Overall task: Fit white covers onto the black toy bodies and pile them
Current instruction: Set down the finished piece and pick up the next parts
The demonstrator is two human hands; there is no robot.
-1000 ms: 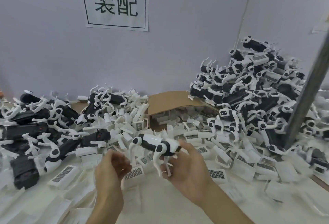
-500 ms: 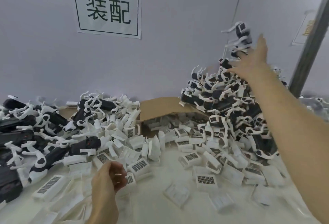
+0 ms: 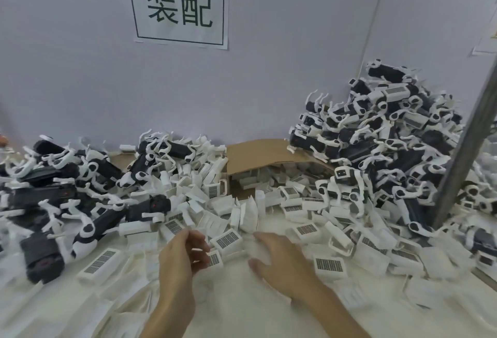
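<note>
A tall pile of finished black-and-white toys (image 3: 376,136) rises at the right against the wall. Black toy bodies (image 3: 48,192) with white legs lie heaped at the left. Loose white covers with grilles (image 3: 228,239) are scattered across the middle of the table. My left hand (image 3: 180,259) hovers low at the centre, its fingers loosely curled, fingertips beside a small cover (image 3: 215,259); I see nothing gripped. With fingers spread, my right hand (image 3: 279,259) reaches flat over the covers just right of it and holds nothing.
An open cardboard box (image 3: 258,154) spilling covers lies at the back centre. A slanted grey metal pole (image 3: 465,149) crosses the right side in front of the finished pile. A paper sign (image 3: 177,4) hangs on the wall. The white table surface (image 3: 242,310) shows near me.
My right hand put the assembled toy on top of the right pile, then came back down to the covers at the centre. My left hand shifted slightly right towards the covers.
</note>
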